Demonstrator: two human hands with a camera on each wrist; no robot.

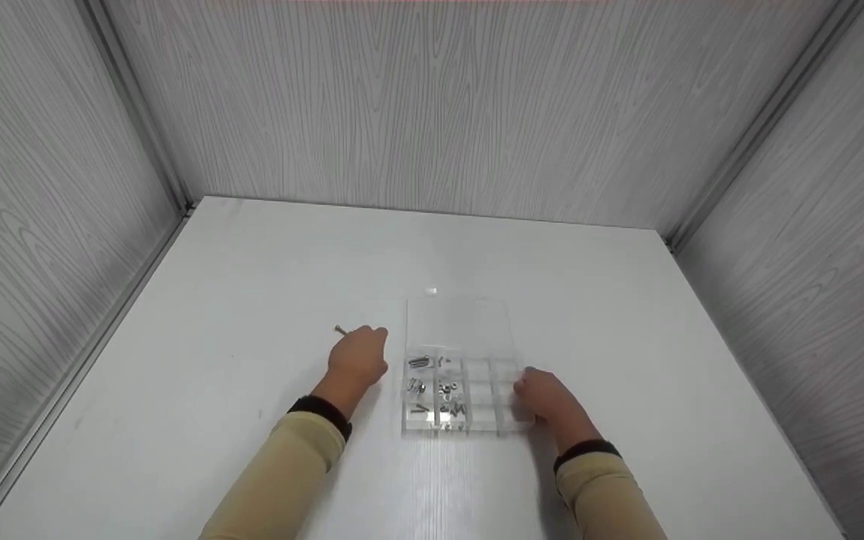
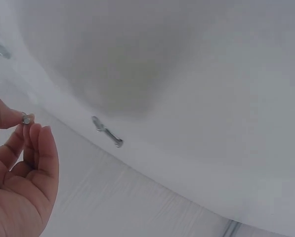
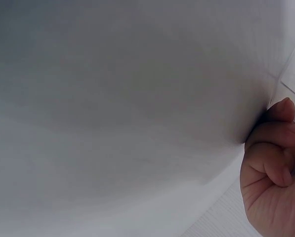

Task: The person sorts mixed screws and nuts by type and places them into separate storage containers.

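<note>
Left wrist view: the left hand (image 2: 16, 182) pinches a small silver screw (image 2: 26, 119) between thumb and fingertips.
It could slip and roll on the table (image 1: 627, 315), because the pinch is only at the head. The right hand (image 1: 544, 397), fingers curled, rests against the clear divided box (image 1: 459, 390); farther off, a longer bolt (image 2: 106, 132) lies loose.

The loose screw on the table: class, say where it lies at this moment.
In the head view the loose screw lies on the white table, left of the clear compartment box, just beyond the left hand.
</note>
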